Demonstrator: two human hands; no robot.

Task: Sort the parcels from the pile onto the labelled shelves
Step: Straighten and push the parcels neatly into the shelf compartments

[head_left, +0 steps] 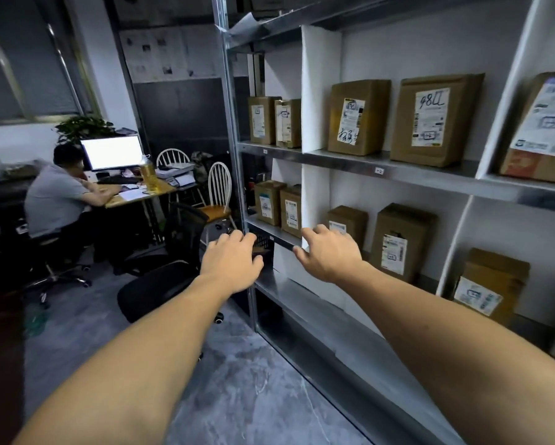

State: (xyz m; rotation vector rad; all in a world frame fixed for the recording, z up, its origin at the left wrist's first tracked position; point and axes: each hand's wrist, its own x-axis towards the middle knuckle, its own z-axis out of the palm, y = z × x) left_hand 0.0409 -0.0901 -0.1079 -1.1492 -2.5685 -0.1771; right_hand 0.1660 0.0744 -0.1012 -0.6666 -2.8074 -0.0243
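As left hand (231,261) and right hand (330,255) hover, parcels (433,120) stand upright on shelves (407,175)

Person in a grey shirt (56,200) sits at a wooden desk (141,195), facing a lit white monitor (112,152). Leafy plant (83,128) behind the monitor. Bottle of yellow liquid (148,173) on the desk, printer (176,175) just beside it. White spindle-back chair (220,187) near the desk end. Black mesh office chair (170,271) closer to the camera. Printed sheets (170,53) on the back wall. Grey marbled floor (237,380).
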